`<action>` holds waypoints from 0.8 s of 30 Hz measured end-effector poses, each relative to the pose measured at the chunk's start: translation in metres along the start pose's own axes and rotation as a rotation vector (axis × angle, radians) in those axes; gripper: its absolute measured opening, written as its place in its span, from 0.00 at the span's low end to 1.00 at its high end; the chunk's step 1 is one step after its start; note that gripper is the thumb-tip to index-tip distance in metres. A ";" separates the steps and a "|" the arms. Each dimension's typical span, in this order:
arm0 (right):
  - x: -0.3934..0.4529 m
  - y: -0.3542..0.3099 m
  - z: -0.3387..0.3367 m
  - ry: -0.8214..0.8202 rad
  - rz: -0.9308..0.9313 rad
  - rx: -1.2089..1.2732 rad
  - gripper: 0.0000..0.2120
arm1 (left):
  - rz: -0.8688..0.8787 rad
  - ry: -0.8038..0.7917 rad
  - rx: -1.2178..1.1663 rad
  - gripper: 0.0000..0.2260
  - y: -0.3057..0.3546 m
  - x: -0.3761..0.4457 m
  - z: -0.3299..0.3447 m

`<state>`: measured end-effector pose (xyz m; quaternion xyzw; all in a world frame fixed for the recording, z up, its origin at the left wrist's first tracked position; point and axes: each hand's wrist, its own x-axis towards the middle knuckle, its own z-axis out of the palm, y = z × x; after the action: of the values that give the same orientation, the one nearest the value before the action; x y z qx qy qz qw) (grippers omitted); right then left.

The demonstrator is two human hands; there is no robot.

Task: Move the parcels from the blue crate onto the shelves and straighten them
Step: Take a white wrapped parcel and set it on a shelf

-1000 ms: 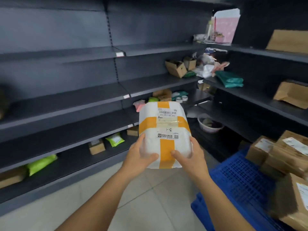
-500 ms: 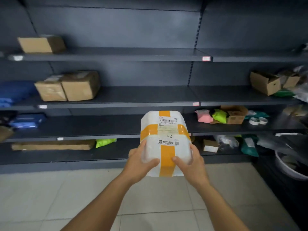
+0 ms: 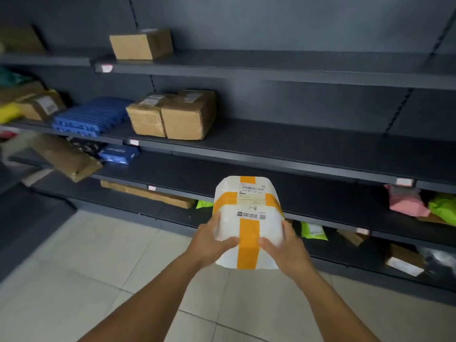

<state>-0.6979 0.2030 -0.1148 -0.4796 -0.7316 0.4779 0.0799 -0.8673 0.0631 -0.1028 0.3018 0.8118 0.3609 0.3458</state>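
I hold a white parcel [image 3: 249,225] crossed with orange tape, a barcode label and "1-8" written on top. My left hand [image 3: 212,243] grips its left lower side and my right hand [image 3: 283,248] its right lower side. The parcel hangs in front of the dark shelves [image 3: 296,149], level with the third board. The blue crate is out of view.
Two brown boxes [image 3: 172,114] sit side by side on the second shelf beside folded blue crates [image 3: 91,117]. A single box [image 3: 142,44] stands on the top shelf. Pink [image 3: 404,203] and green bags lie at the right, and a long flat carton [image 3: 145,193] lies low at the left.
My view has swung left along the shelving, from the corner with the blue crate to this stretch. The parcel stays in both hands in the same grip.
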 end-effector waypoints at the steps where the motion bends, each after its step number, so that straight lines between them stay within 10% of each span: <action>1: 0.010 -0.007 0.006 -0.026 -0.010 -0.023 0.47 | -0.007 0.010 -0.004 0.48 -0.004 0.005 -0.007; 24: 0.229 -0.152 0.271 -0.190 0.070 0.017 0.46 | -0.084 -0.006 0.171 0.47 -0.171 0.258 -0.239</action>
<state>-1.0696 0.1999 -0.2188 -0.4568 -0.7145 0.5299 -0.0024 -1.2441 0.0688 -0.2075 0.2971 0.8505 0.2746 0.3361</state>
